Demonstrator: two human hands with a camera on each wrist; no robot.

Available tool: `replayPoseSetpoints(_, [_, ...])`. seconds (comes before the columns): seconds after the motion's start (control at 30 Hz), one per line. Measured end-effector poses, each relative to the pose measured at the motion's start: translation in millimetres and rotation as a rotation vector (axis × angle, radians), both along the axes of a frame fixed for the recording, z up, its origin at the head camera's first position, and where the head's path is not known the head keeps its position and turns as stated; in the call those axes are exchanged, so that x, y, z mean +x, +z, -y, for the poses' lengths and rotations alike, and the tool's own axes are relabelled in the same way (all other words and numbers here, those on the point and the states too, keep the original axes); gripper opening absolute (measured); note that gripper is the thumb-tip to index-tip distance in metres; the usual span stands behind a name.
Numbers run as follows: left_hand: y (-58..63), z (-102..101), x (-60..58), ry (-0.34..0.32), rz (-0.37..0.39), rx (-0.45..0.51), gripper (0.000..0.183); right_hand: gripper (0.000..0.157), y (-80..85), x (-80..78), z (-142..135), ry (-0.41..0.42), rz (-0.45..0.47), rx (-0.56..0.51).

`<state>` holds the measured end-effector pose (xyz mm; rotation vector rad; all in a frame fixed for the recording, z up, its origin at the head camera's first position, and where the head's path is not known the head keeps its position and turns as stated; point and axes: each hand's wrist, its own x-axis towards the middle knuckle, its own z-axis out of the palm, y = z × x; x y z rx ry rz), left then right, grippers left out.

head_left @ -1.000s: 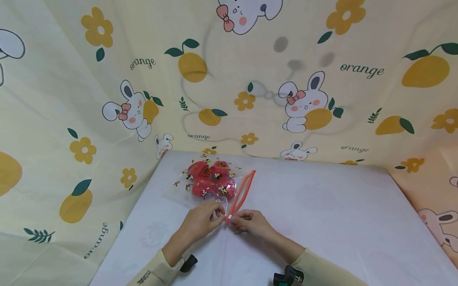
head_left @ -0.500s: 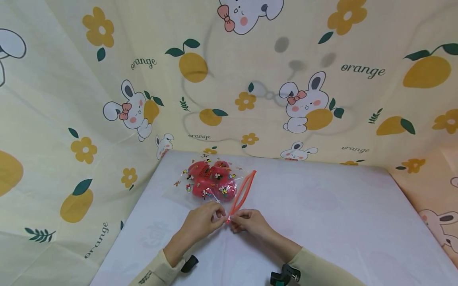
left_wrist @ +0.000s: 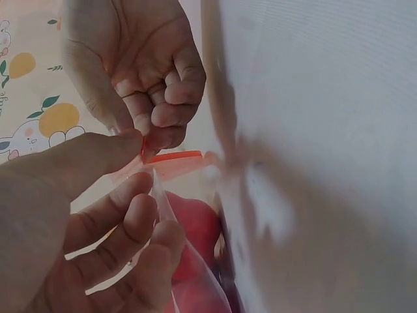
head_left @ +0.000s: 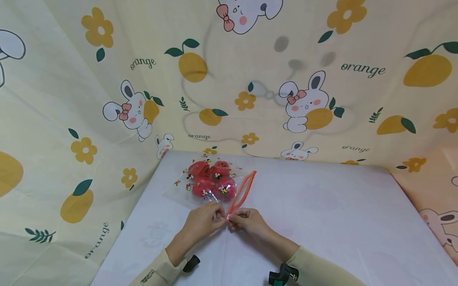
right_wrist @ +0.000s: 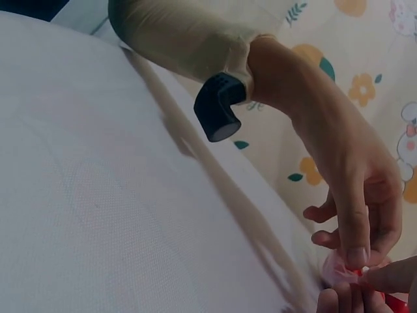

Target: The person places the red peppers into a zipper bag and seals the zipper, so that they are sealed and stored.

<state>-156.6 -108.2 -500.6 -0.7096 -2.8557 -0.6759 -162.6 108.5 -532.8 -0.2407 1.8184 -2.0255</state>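
Note:
A clear zip bag point(head_left: 179, 194) printed with small cartoon figures lies on the table, its orange-red zip strip point(head_left: 248, 186) spread into a narrow loop. Inside it are several red rounded things point(head_left: 202, 186). The left hand point(head_left: 204, 217) pinches the near end of the strip between thumb and index finger, its other fingers bent beside the bag. From the other side, the right hand point(head_left: 252, 222) pinches the same end at a small white slider point(head_left: 229, 217). In the left wrist view both sets of fingertips meet at the red strip point(left_wrist: 176, 156), the red things behind them.
A white cloth covers the table point(head_left: 322, 214). Behind and beside it hangs a cream curtain point(head_left: 222, 87) printed with rabbits and oranges. Dark wrist cameras sit at the left cuff point(head_left: 191, 263) and the right cuff point(head_left: 284, 274).
The right hand has shifted slightly left and away from the body, its fingertips now partly over the white slider. The left hand and the bag have hardly moved.

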Motion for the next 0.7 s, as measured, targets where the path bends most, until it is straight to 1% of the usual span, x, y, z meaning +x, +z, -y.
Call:
replayPoseSetpoints(0.1, [1.0, -0.5, 0.1, 0.003, 0.006, -0.004, 0.021, 0.026, 1.7, 1.1, 1.1, -0.007, 0.006, 0.000])
replayPoseSetpoints(0.33, [-1.5, -1.5, -0.6, 0.008, -0.020, -0.019, 0.026, 0.026, 4.1, 2.6, 1.7, -0.019, 0.008, 0.015])
replayPoseSetpoints(0.53, [-1.9, -3.5, -2.4, 0.033, 0.011, -0.041, 0.025, 0.027, 3.1, 1.8, 2.0, -0.006, -0.004, 0.011])
replayPoseSetpoints(0.7, [-1.4, -4.1, -2.9, 0.043, 0.027, -0.037, 0.023, 0.028, 4.0, 1.2, 3.0, 0.012, -0.016, 0.020])
